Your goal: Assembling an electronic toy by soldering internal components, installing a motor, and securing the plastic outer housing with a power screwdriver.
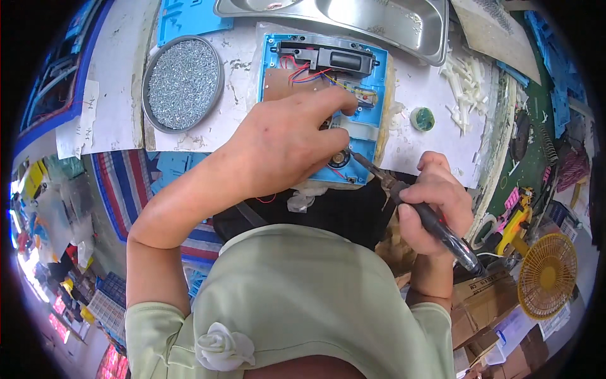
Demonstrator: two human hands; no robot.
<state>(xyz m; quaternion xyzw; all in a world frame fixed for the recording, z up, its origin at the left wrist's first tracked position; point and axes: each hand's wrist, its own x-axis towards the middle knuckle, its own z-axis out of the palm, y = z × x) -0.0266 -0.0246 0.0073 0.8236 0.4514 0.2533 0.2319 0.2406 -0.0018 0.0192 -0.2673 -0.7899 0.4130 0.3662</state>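
Note:
A soldering iron with a black handle is gripped in my right hand, its metal tip pointing up and left. The tip reaches a small round speaker at the near end of a blue plastic housing. My left hand lies across the housing, its fingers bent down beside the speaker; what they pinch, if anything, is hidden. Toward the far end of the housing sits a black module, with red, blue and yellow wires running from it. A brown board lies partly under my left hand.
A round tray of small screws stands at the left. Beyond the housing is a metal tray. White plastic posts and a small round container lie to the right. A yellow fan stands at the lower right.

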